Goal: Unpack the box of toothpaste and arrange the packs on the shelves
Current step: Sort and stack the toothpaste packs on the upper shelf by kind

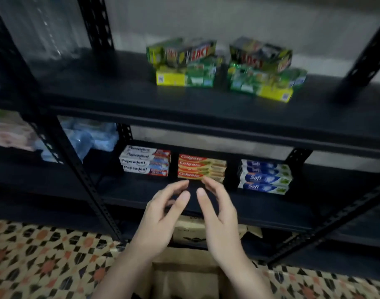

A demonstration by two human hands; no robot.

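Head view. The red-and-gold stack of Colgate toothpaste cartons [202,168] sits mid-shelf on the black metal lower shelf [141,192], label faces forward, so the brand reads from the aisle. It stands apart from the white Pepsodent carton stack [145,160] on one side and the blue-and-white Safi carton stack [264,176] on the other, one brand per pile. My left hand [163,214] and right hand [219,210] hover just before the Colgate stack, fingers spread and loosely curved, gripping nothing; the right fingertips [206,180] lie at the lowest carton's front edge, though I cannot tell whether they touch it. The brown cardboard box [184,275] sits open on the patterned tile floor [44,260] below my wrists, kept near for reaching. Green and yellow cartons [184,65] occupy the upper shelf [120,98].
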